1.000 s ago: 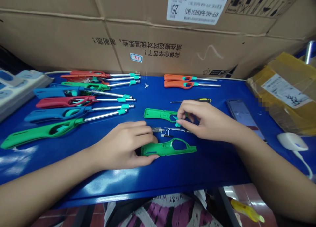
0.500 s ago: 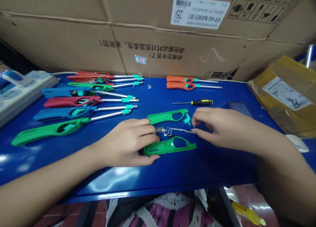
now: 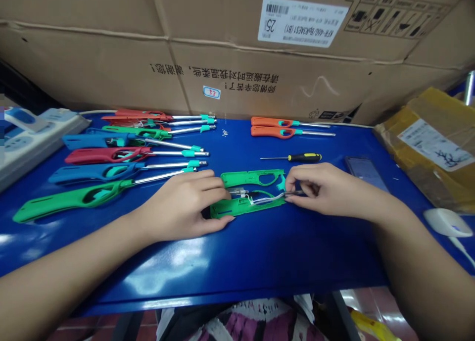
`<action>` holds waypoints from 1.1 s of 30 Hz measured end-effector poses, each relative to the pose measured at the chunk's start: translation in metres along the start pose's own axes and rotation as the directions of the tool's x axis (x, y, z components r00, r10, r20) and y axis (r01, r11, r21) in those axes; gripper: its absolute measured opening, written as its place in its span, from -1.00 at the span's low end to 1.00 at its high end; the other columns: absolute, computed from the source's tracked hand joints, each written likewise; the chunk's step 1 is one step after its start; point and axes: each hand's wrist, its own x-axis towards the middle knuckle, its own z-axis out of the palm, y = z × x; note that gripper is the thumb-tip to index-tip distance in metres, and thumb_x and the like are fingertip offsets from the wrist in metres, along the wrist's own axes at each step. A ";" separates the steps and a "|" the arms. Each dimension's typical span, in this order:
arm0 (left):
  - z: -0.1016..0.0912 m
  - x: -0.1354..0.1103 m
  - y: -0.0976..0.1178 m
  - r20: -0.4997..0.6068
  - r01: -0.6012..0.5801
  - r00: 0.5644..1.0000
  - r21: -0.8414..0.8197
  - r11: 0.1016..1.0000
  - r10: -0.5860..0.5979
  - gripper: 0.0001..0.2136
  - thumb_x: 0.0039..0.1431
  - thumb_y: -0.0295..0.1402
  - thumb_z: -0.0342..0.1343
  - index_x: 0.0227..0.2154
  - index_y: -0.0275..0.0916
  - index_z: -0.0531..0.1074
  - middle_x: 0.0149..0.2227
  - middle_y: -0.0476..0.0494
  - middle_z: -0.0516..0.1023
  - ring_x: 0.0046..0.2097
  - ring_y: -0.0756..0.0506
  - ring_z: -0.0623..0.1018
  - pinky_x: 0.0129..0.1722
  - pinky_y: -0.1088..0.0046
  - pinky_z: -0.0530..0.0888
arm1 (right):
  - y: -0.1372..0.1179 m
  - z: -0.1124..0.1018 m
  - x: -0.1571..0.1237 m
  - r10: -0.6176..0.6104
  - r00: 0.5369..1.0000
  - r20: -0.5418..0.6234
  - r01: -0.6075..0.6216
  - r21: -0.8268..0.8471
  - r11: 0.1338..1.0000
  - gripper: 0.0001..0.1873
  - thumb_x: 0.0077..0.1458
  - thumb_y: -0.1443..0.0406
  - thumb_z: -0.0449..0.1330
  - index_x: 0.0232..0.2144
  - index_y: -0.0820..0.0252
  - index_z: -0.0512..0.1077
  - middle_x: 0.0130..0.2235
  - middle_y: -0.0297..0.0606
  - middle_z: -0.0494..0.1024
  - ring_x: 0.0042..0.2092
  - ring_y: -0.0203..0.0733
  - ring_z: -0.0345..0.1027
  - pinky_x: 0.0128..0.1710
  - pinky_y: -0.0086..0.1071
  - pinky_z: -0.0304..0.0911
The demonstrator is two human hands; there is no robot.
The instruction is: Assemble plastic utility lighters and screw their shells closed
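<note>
My left hand (image 3: 185, 205) is curled around the rear end of a green lighter shell half (image 3: 237, 207) lying on the blue table (image 3: 237, 262). My right hand (image 3: 322, 188) pinches the end of a thin metal tube with white wire (image 3: 265, 198), laid over that shell. A second green shell half (image 3: 252, 177) lies just behind, touching the first, with a small teal trigger piece (image 3: 281, 182) at its right end.
Several finished lighters (image 3: 111, 155) lie in a row at the left, two orange ones (image 3: 285, 127) at the back. A yellow-handled screwdriver (image 3: 297, 158), a phone (image 3: 365, 169), a white mouse (image 3: 447, 222), a power strip (image 3: 29, 133) and cardboard boxes (image 3: 222, 44) surround the work.
My right hand let go of the teal piece, took the metal tube and wire, and laid it onto the near shell. My left hand slid that shell back against the far half.
</note>
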 end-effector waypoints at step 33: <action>0.008 0.001 0.004 -0.065 0.030 0.997 -0.093 0.995 -0.036 -0.71 0.34 -0.20 0.17 -0.02 -0.27 0.57 -0.11 -0.22 0.66 -0.10 -0.18 0.63 -0.08 0.26 0.57 | -0.001 0.009 0.001 -0.051 0.997 0.063 0.050 0.014 0.999 -0.95 0.21 0.35 0.25 -0.33 0.19 0.51 -0.29 -0.29 0.52 -0.30 -0.27 0.36 -0.33 -0.41 0.17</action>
